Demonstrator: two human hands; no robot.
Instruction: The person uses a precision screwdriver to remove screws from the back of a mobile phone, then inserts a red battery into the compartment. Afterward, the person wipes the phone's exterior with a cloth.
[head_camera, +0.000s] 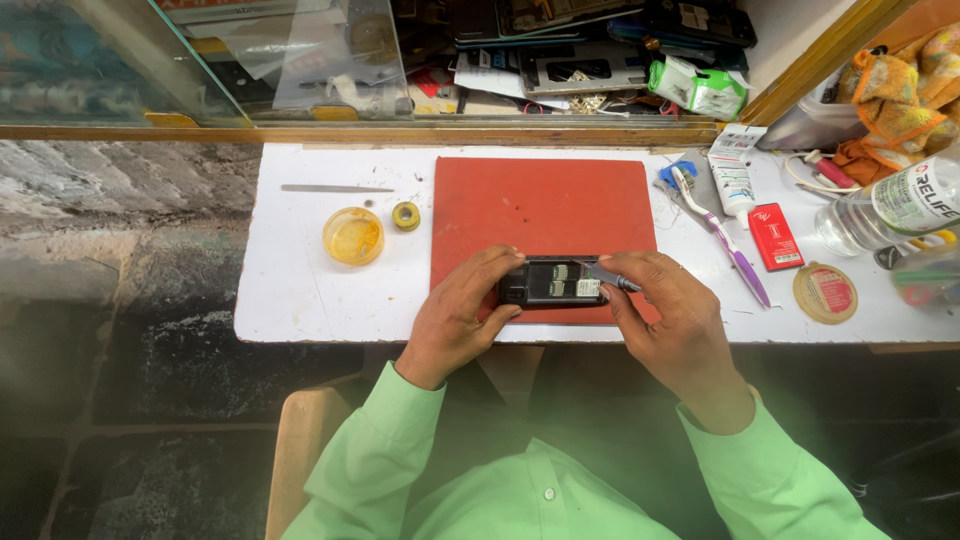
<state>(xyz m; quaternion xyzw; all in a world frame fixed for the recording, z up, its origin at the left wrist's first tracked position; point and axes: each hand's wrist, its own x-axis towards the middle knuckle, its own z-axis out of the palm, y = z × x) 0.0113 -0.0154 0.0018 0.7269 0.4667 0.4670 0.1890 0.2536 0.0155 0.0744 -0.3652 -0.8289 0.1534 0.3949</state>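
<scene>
A white tabletop (300, 290) carries a red rectangular mat (540, 205) near its middle. Left of the mat sit a round yellow dish (353, 236) and, just beside it, a small roll of yellow tape (406, 216). A thin metal strip (335, 188) lies farther back. Right of the mat, a purple and white toothbrush (722, 235) lies slantwise, next to a white tube (733, 175) and a flat red box (775, 236). A round tan lid (825, 292) rests near the front edge. A clear plastic bottle (885, 205) lies on its side at the far right, with an orange cloth (890, 100) behind it. Behind the tabletop, a glass-fronted shelf (560, 60) holds cluttered phone parts and a green and white packet (697, 87).
</scene>
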